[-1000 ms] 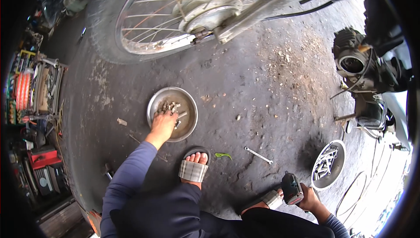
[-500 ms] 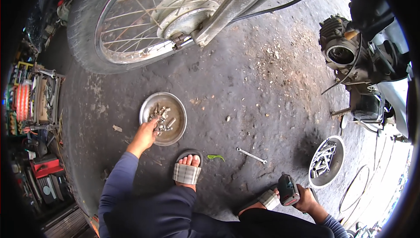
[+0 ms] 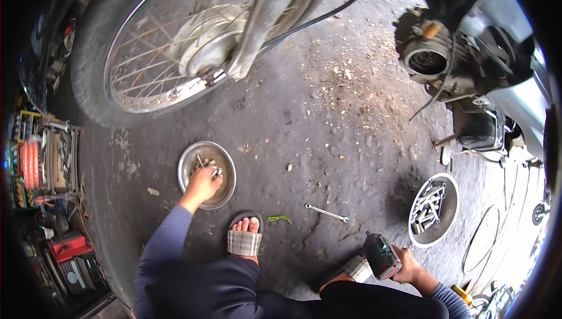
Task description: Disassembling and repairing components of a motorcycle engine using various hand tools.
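Note:
My left hand [image 3: 202, 186] reaches into a round metal bowl [image 3: 229, 195] on the ground, its fingers curled down among small metal parts [image 3: 206, 161] that look like bolts and sockets. Metal pieces show at the fingertips, but what the fingers pinch is hidden under the hand. In my right hand [image 3: 408, 265] is a dark cordless impact driver [image 3: 382, 257], held by its grip near my right foot. A combination wrench [image 3: 326, 212] lies on the ground between the two hands. Beyond the right hand, a second metal bowl [image 3: 449, 218] contains several wrenches and sockets.
A spoked motorcycle wheel [image 3: 93, 99] and its fork leg [image 3: 257, 26] stand ahead on the left. An engine [image 3: 427, 55] on a motorcycle is ahead on the right. Tool racks and a red case [image 3: 67, 246] line the left side. A green leaf-like scrap [image 3: 280, 219] lies by my left sandal [image 3: 244, 241].
My left hand has gone further over the parts in the bowl, fingers now curled under. The right hand keeps the impact driver at about the same place. The view has shifted slightly.

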Demonstrator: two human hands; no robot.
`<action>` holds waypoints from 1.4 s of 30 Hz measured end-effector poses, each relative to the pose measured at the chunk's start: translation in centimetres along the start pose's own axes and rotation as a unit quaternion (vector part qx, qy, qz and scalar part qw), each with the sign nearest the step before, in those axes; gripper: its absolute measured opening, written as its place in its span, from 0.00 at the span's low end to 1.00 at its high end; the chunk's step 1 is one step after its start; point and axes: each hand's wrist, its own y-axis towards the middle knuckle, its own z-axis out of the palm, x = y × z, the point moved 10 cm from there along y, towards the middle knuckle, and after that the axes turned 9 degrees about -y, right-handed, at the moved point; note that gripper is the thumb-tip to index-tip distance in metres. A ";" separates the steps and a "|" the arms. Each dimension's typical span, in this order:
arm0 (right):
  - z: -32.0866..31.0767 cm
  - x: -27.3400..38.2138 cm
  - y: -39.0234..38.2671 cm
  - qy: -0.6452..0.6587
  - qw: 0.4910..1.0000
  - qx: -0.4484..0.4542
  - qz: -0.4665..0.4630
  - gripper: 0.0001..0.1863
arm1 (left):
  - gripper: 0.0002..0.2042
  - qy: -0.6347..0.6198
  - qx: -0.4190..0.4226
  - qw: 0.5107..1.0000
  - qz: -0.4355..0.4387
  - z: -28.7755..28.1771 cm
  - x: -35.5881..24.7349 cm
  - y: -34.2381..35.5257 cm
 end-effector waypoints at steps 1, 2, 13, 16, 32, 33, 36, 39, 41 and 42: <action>-1.2 1.0 0.4 0.037 0.998 -0.043 -0.027 0.27 | 0.09 -0.118 0.040 0.992 -0.033 0.4 0.3 0.6; -1.5 1.6 1.1 0.046 0.997 -0.049 -0.024 0.27 | 0.08 -0.231 0.082 0.967 -0.070 0.7 -0.2 0.8; -8.6 9.2 7.2 0.185 0.879 -0.343 -0.273 0.24 | 0.09 -0.773 0.226 0.571 -0.162 12.4 -32.4 3.6; -9.8 6.0 6.4 0.186 0.870 -0.382 -0.248 0.24 | 0.11 -0.843 0.234 0.472 -0.109 14.9 -39.7 3.7; -7.5 -3.5 7.6 0.383 0.822 -0.416 -0.074 0.26 | 0.08 -0.816 0.228 0.527 -0.065 14.7 -42.0 9.7; -8.8 -2.9 6.5 0.303 0.828 -0.463 -0.091 0.25 | 0.08 -0.790 0.248 0.558 -0.054 14.3 -42.7 9.3; -10.0 -2.2 5.2 0.215 0.826 -0.509 -0.112 0.25 | 0.08 -0.737 0.272 0.617 -0.042 13.6 -44.2 9.0; -9.6 -3.1 5.8 0.277 0.824 -0.483 -0.104 0.25 | 0.10 -0.658 0.284 0.694 -0.062 13.9 -44.4 9.2; -9.6 -3.8 6.3 0.320 0.822 -0.460 -0.096 0.25 | 0.11 -0.654 0.287 0.697 -0.067 14.2 -44.3 9.6; -9.7 -4.0 6.5 0.324 0.820 -0.462 -0.095 0.25 | 0.11 -0.653 0.287 0.697 -0.072 14.4 -44.3 9.7</action>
